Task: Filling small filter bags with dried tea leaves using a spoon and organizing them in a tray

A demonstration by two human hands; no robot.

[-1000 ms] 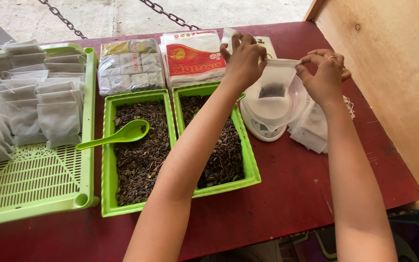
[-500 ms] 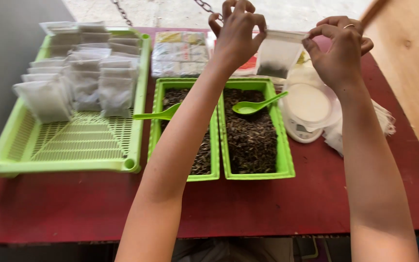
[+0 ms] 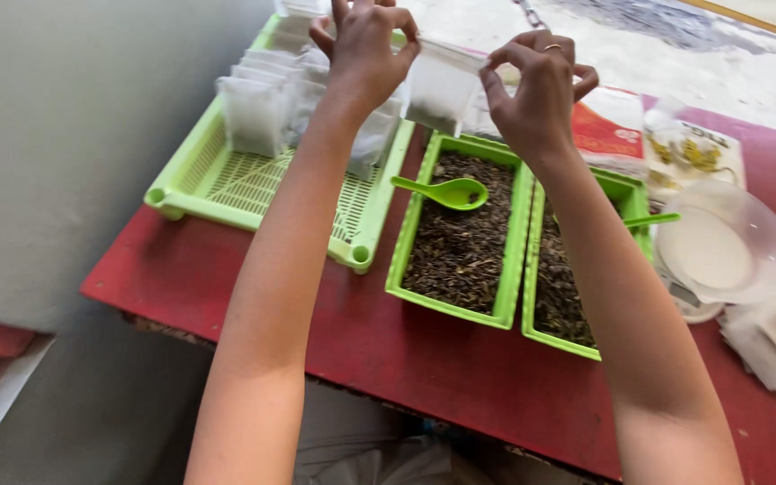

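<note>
Pouch (image 3: pixel 442 90) half hidden behind hands

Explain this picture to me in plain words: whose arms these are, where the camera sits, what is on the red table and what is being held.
There is no machine here. The two bare arms belong to one person, and the camera is worn on that person's head, looking down at the work.

The left hand and the right hand hold up a small clear bag between them by its top edge; something dark sits in its bottom.

Below, on the red table, stand two green trays of dark loose bits, each with a green spoon lying in it. To the left is a green slotted basket with a pile of small bags. To the right sits a clear round bowl, and behind are printed packets.
</note>
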